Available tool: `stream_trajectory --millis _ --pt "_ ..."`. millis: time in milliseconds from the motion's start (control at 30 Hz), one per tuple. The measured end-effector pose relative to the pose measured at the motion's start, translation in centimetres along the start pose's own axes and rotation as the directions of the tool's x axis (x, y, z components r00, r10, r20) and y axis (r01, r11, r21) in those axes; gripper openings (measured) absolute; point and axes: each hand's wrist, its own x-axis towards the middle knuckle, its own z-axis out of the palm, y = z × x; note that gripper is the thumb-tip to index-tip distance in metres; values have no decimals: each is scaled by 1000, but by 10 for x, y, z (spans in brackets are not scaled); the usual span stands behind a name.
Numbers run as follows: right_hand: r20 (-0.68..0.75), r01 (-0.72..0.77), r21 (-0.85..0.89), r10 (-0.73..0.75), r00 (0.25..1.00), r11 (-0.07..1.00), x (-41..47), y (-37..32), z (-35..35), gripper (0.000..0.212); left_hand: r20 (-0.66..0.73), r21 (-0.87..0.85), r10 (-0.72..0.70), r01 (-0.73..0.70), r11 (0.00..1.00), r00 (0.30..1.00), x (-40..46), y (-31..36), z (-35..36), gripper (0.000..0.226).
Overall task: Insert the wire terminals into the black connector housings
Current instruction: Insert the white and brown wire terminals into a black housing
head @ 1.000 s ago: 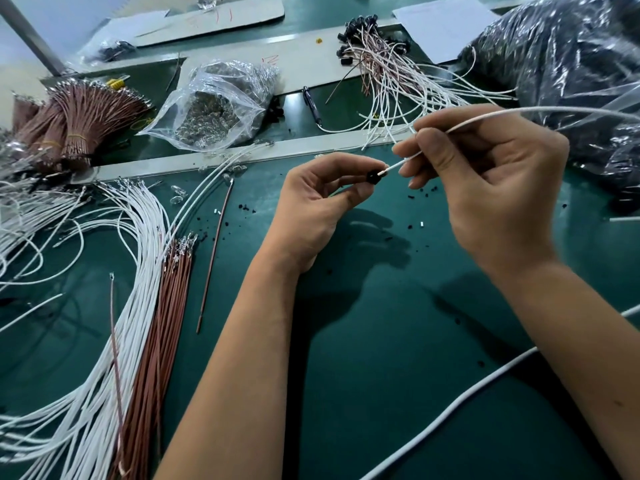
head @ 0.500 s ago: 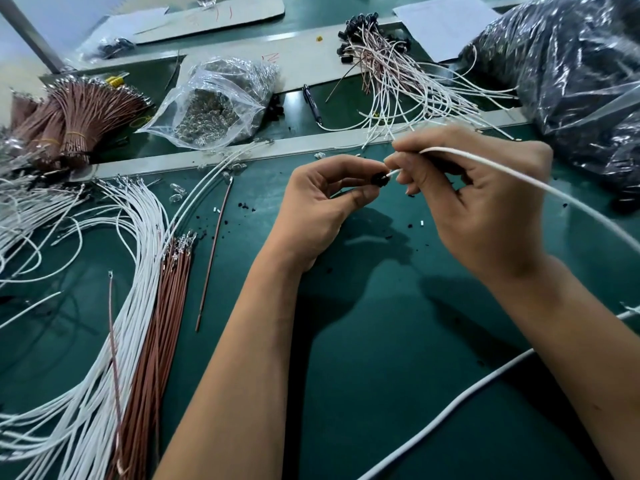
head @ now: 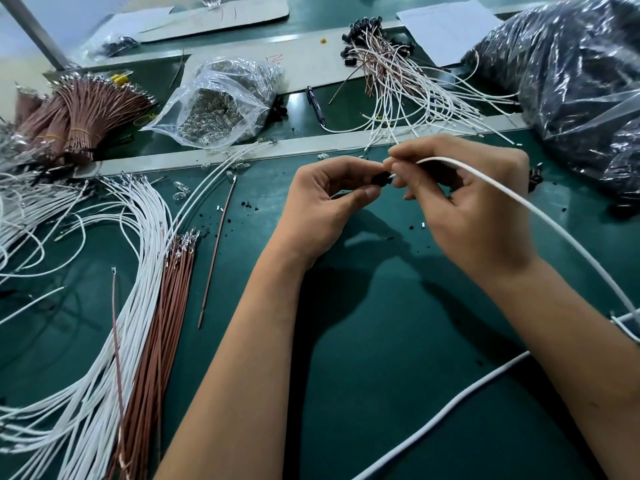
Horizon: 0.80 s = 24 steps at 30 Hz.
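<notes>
Two hands [head: 415,202]: one housing [head: 381,178], one white wire [head: 519,199].

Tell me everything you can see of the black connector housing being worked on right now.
The black connector housing is a small, dark, plastic-looking piece, mostly hidden. The left hand pinches it between thumb and fingertips above the green mat. The white wire, pinched by the right hand, meets its right end. Finer details are too small to tell.
</notes>
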Motion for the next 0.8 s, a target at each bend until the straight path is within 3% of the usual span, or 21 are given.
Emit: stream_trajectory --millis 300,467,633,800 --pt "32 -204 34 203 979 978 0 13 4 19 -18 36 7 -7 999 1000 0 4 1 24" --pt "96 -309 126 298 950 943 -2 16 7 19 -20 103 -3 5 995 1000 -2 9 2 19" --pt "29 -346 307 355 934 887 2 15 5 34 -25 46 -69 71 996 997 -4 13 7 13" --pt "107 -357 131 345 932 925 0 15 6 33 -19 -51 -122 121 991 992 -5 18 16 14"
